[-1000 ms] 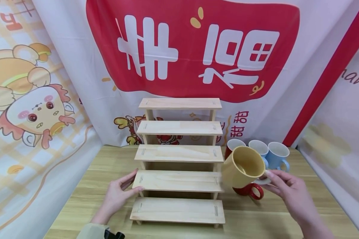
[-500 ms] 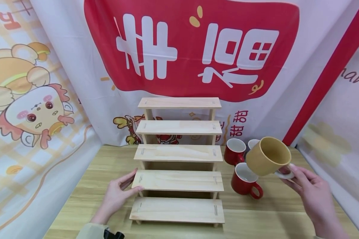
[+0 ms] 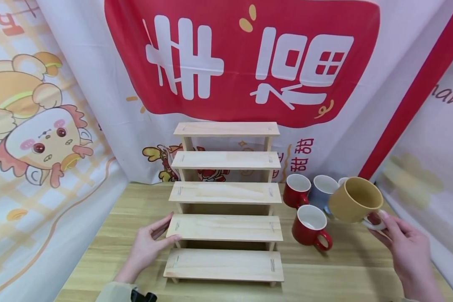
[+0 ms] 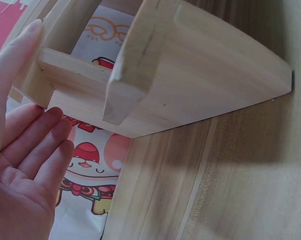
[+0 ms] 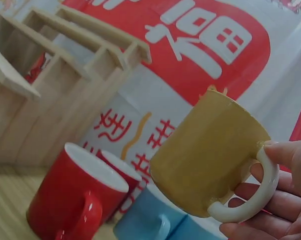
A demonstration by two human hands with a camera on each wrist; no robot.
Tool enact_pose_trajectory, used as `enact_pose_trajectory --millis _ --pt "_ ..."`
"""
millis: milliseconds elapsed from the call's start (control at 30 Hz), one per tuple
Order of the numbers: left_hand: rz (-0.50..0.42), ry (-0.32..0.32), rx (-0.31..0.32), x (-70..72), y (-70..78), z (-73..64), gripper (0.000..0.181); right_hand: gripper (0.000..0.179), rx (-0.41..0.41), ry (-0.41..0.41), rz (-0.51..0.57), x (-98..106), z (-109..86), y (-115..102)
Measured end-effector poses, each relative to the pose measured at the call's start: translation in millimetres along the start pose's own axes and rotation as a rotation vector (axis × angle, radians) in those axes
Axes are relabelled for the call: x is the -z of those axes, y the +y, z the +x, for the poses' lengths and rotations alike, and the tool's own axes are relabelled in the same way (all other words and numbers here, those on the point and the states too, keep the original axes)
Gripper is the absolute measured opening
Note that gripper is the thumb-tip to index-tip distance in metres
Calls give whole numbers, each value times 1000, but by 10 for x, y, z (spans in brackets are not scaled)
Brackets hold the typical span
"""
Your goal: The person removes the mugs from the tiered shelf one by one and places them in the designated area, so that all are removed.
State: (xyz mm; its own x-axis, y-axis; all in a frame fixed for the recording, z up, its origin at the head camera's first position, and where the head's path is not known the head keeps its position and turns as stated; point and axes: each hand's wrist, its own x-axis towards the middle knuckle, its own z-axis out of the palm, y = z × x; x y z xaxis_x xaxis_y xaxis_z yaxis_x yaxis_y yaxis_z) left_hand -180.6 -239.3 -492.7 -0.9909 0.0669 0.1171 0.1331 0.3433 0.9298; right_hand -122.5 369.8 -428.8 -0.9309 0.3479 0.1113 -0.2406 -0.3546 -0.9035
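Observation:
My right hand (image 3: 411,245) grips the white handle of a yellow mug (image 3: 352,199), which is raised off the table and tilted. The right wrist view shows fingers curled round that handle. With my left hand (image 3: 149,247) I hold the left end of a step on a wooden stepped rack (image 3: 226,228), thumb at the front edge and fingers at the back. The left wrist view has the thumb and index fingertip on opposite edges of the board (image 4: 34,90). Two red mugs (image 3: 307,228) stand right of the rack, one behind the other.
A light blue mug (image 3: 321,195) stands beside the rear red mug; another white-rimmed mug (image 3: 342,180) is mostly hidden behind the yellow one. Printed cloth (image 3: 324,147) hangs behind and along both sides of the wooden table (image 3: 109,247).
My right hand has carried the yellow mug to the right, away from the rack, uncovering both red mugs and the left light blue mug. My left hand stays at the rack.

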Motion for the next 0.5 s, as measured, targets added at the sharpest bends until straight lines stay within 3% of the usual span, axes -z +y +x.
enact_pose_trajectory --millis 500 --pt "2 4 -18 -5 16 -7 80 12 -120 104 -111 283 17 356"
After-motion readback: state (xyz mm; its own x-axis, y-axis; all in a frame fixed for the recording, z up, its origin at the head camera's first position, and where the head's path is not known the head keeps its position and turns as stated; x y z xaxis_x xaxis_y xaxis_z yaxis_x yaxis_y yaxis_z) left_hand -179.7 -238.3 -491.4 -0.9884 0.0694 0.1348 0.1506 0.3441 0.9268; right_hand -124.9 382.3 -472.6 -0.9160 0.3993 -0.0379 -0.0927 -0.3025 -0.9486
